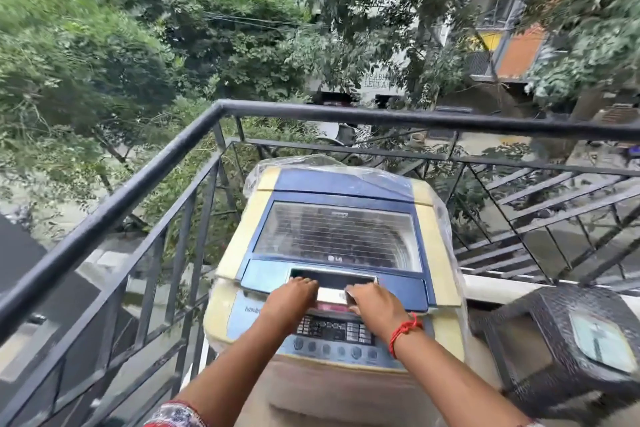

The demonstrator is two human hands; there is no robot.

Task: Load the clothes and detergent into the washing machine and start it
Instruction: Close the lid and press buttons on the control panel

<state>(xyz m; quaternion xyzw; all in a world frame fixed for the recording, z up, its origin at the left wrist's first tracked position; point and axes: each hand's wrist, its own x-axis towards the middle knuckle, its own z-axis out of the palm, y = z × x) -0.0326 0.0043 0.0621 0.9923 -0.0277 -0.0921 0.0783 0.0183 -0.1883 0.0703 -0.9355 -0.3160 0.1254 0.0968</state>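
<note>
A black metal balcony railing (114, 204) runs round the corner of a balcony, with trees and buildings beyond it. Against that corner stands a top-loading LG washing machine (239, 246), cream with a blue top and partly wrapped in clear plastic sheeting (446, 218). Its lid (337, 236), with a clear window, lies down flat and closed. Just beside the machine's right side stands a dark woven plastic stool (540, 340). At the lid's near edge is a recessed handle (332, 279), and below that the control panel (334, 331) with a row of round buttons. The left hand (292, 298) rests on the handle's left end with fingers curled over its lip; the right hand (372, 302) grips the handle's right end likewise. A red thread bracelet (403, 333) circles the right wrist
</note>
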